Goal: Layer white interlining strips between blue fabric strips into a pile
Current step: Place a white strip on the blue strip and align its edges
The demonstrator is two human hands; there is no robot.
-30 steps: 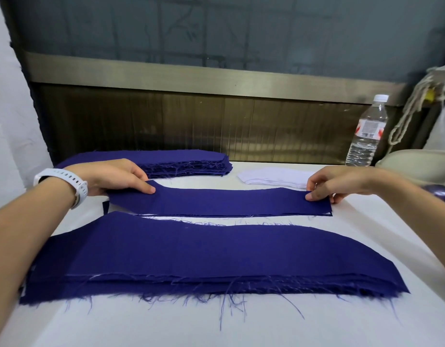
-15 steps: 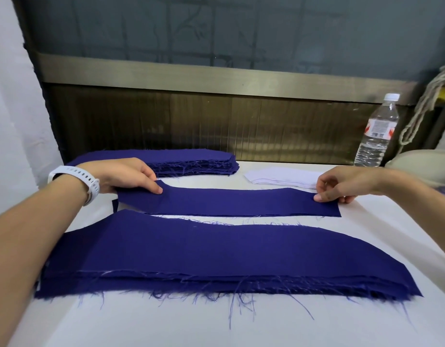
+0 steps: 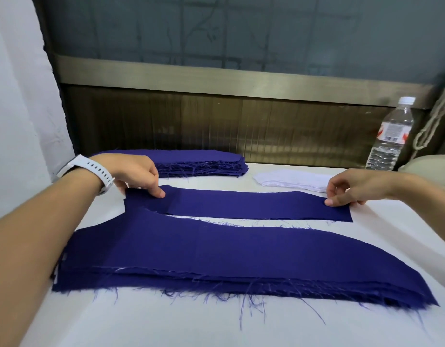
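We hold a single blue strip (image 3: 254, 206) flat on the white tabletop (image 3: 166, 321), one end in each hand. Our left hand (image 3: 138, 176), with a white watch (image 3: 91, 171) at the wrist, curls its fingers (image 3: 160, 193) onto the left end. Our right hand (image 3: 354, 189) pinches the right end. The strip lies between a wider blue pile (image 3: 216, 256) nearer us and a blue stack (image 3: 199, 161) farther back. White interlining strips (image 3: 294, 181) lie just behind our right hand, near a water bottle (image 3: 389, 136).
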